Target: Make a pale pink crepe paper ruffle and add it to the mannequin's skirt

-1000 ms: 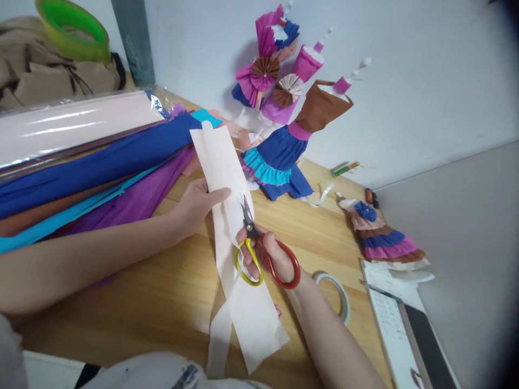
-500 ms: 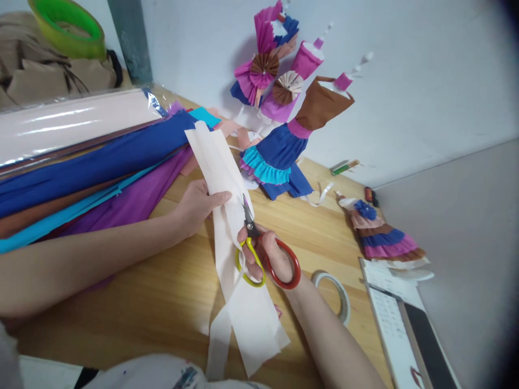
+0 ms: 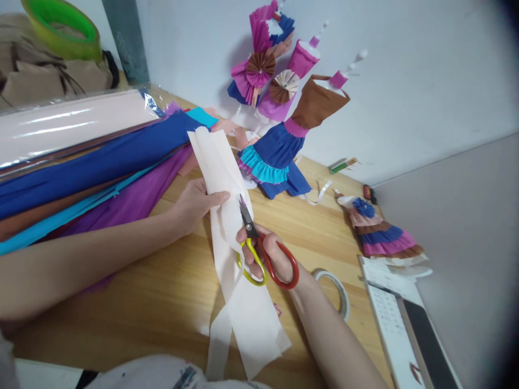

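My left hand [image 3: 200, 205] pinches a long pale strip of crepe paper [image 3: 221, 162], thumb on top and fingers beneath. The strip runs down across the table toward my body. My right hand [image 3: 271, 251] is wrapped round the scissors [image 3: 248, 227], which have one yellow and one red handle loop. Their dark blades point up and lie at the strip, just right of my left thumb. A narrow cut ribbon of the same paper [image 3: 219, 335] hangs from near the blades down past the scissors.
Rolled crepe paper [image 3: 93, 154] in several colours lies at the left. Paper dresses on stands [image 3: 279, 140] are against the wall. A tape roll [image 3: 340, 294], a small paper dress [image 3: 385, 237] and a white board [image 3: 389, 313] lie on the right of the wooden table [image 3: 141, 308].
The scissor blades look a little more closed than before. Both hands and the paper stay almost in place; the view has shifted slightly.
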Demonstrator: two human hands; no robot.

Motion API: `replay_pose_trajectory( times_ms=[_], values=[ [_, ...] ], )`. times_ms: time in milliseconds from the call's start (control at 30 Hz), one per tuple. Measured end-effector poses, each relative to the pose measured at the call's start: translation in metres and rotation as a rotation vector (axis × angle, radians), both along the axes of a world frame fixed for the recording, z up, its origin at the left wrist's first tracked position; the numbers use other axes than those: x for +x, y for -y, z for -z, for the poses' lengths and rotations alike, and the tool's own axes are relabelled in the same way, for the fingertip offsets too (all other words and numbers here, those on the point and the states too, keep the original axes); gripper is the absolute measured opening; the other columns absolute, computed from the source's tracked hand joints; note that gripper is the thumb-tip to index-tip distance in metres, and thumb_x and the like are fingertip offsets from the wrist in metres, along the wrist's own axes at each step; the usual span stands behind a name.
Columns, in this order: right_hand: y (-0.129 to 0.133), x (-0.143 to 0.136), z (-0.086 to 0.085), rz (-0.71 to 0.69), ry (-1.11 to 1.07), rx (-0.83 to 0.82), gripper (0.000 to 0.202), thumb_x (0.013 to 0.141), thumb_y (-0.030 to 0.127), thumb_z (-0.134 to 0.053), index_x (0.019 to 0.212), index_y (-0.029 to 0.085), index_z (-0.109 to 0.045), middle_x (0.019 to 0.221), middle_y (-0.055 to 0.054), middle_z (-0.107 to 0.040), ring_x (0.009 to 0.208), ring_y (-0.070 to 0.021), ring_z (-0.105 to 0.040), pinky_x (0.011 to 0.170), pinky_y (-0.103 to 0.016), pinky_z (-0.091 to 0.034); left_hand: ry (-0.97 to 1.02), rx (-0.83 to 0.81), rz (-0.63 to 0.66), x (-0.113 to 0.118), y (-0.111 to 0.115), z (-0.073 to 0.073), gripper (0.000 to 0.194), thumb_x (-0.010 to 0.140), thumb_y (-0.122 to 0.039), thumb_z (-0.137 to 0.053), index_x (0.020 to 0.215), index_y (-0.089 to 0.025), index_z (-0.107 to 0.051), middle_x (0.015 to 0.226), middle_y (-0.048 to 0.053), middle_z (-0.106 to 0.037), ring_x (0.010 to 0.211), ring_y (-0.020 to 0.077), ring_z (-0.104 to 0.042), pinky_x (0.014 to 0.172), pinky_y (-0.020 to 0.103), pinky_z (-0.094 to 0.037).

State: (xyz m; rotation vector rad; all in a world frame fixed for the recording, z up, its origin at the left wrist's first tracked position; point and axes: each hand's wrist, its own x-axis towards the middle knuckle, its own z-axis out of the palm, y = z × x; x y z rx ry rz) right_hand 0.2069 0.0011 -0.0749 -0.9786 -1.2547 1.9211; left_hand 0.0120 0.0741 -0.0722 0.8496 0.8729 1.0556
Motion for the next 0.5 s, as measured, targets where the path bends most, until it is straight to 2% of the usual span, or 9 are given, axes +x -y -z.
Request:
replay_pose_trajectory(
  times_ms=[200,333,500],
  values=[
    [-0.0012,0.0004,0.0018,0.005,-0.03,-0.025,0.063,0.078,0.078,-0.052,0.097,0.018,-0.052,0.063,0.006,-0.05,0.036,-0.0049,-0.041,0.034,-0.019,-0.034,-0.01,0.01,0.035,-0.0001,0.0009,0.0022,0.023,0.064,-0.027,-0.079,0.081,-0.012,-0.074,0.075,0.006,-0.074,0.065,0.0196,-0.067,0.064,0.03,-0.054],
    [-0.0008,0.0003,0.0013,0.007,-0.012,0.017,0.062,0.08,0.077,-0.051,0.098,0.018,-0.054,0.064,0.005,-0.051,0.036,-0.0045,-0.042,0.034,-0.018,-0.033,-0.033,0.003,0.08,0.0006,0.0034,0.0012,0.022,0.065,-0.028,-0.078,0.079,-0.012,-0.074,0.073,0.006,-0.073,0.064,0.02,-0.067,0.062,0.03,-0.053],
    [-0.0007,0.0035,0.0028,0.027,0.059,0.07,0.06,0.082,0.074,-0.051,0.1,0.017,-0.056,0.065,0.005,-0.051,0.037,-0.0042,-0.042,0.035,-0.018,-0.034,-0.046,0.004,0.059,0.0019,0.0046,-0.0006,0.024,0.062,-0.027,-0.079,0.08,-0.011,-0.074,0.075,0.006,-0.074,0.066,0.0201,-0.067,0.064,0.03,-0.054]
  ],
)
